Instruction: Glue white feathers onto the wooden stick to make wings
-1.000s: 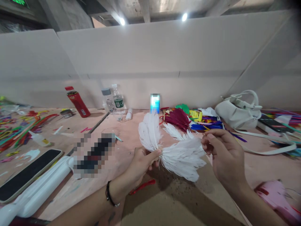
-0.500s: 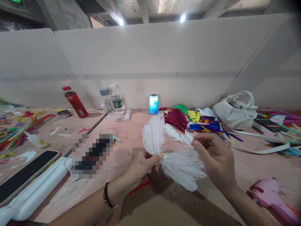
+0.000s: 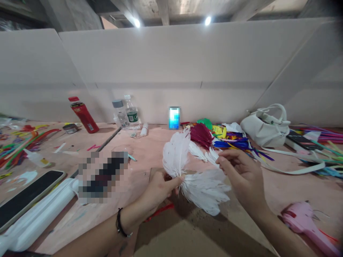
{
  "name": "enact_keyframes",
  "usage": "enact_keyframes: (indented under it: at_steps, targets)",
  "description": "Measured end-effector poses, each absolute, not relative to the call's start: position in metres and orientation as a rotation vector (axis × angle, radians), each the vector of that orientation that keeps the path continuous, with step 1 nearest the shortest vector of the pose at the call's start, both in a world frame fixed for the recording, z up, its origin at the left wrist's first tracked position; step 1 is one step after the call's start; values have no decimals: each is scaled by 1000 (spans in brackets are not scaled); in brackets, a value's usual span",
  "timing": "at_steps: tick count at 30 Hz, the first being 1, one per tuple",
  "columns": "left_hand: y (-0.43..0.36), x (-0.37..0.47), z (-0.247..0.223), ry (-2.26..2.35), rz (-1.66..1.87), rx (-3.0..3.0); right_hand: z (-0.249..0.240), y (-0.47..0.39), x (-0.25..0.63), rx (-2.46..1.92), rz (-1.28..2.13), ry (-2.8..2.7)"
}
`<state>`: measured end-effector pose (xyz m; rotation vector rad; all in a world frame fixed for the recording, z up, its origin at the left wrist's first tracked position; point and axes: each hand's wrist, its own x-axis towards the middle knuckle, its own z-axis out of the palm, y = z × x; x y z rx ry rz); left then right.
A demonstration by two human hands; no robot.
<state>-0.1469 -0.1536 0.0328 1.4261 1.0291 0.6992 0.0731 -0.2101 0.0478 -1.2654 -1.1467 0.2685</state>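
Observation:
A bunch of white feathers [image 3: 205, 189] fans out to the right and upward from my left hand [image 3: 162, 185]. My left thumb and fingers are closed on its gathered base, above a brown cardboard sheet [image 3: 163, 239]. To the right of the bunch, my right hand [image 3: 245, 175] pinches a small white feather [image 3: 211, 156] between thumb and fingertips. The tips of that hand hide part of the feather. Behind it, another white feather [image 3: 197, 150] lies on the table near a pile of dark red feathers [image 3: 201, 135].
At the right lies a pink glue gun [image 3: 302, 217] with its cord. A white handbag [image 3: 268, 130] and blue feathers [image 3: 233, 143] sit farther back. Along the left are a red bottle [image 3: 84, 116], clear bottles [image 3: 132, 114], a glue bottle [image 3: 37, 159] and a phone [image 3: 29, 200].
The view has shifted very slightly. Both hands keep their grips, and the feathers stay in nearly the same place.

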Motion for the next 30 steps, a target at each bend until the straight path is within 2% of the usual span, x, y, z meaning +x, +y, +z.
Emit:
enact_keyframes:
  at_steps: [8, 16, 20, 26, 30]
  targets:
    - [-168, -144, 42, 1040, 544, 1550, 36, -207, 60, -1378, 514, -1559]
    - [-167, -145, 32, 958, 409, 1548, 21, -204, 54, -1369, 733, -1380]
    - [-164, -144, 29, 960, 467, 1610, 17, -195, 68, -1423, 629, -1197]
    - [-161, -147, 20, 996, 632, 1808, 29, -197, 69, -1255, 481, -1072]
    - [-153, -151, 17, 1225, 981, 1859, 26, -206, 65, -1280, 178, -1326]
